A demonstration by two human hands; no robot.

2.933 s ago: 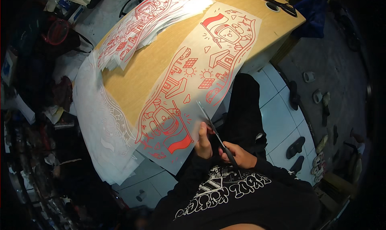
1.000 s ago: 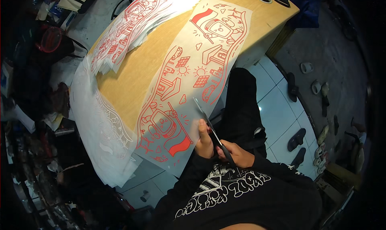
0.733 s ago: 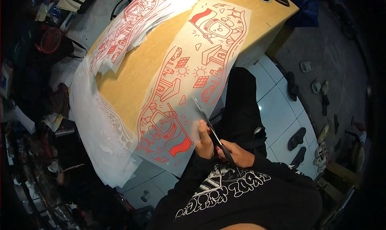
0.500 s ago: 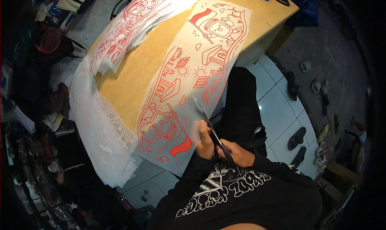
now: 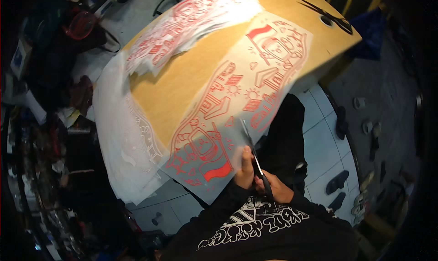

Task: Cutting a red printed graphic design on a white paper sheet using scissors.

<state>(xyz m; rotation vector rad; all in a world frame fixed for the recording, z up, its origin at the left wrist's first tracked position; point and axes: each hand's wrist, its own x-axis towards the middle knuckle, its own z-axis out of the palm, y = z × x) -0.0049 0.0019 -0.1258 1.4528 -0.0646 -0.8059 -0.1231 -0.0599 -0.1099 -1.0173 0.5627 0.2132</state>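
Observation:
A long translucent sheet with red line drawings lies partly on the wooden table and hangs over its near edge toward me. My left hand pinches the sheet's near right edge, thumb on top. My right hand is wrapped round the dark handles of a pair of scissors. Its blades point away from me and lie at the sheet's edge, just right of my left thumb. I cannot tell how far the blades are apart.
A pile of red-printed sheets lies across the wooden table. White-printed sheets droop over its left edge. Another pair of scissors rests at the far right corner. Sandals and other footwear lie on the floor at right.
The view has turned, so the table, sheets and hands appear shifted right and slightly down. Both hands keep their hold, with little visible change against the sheet.

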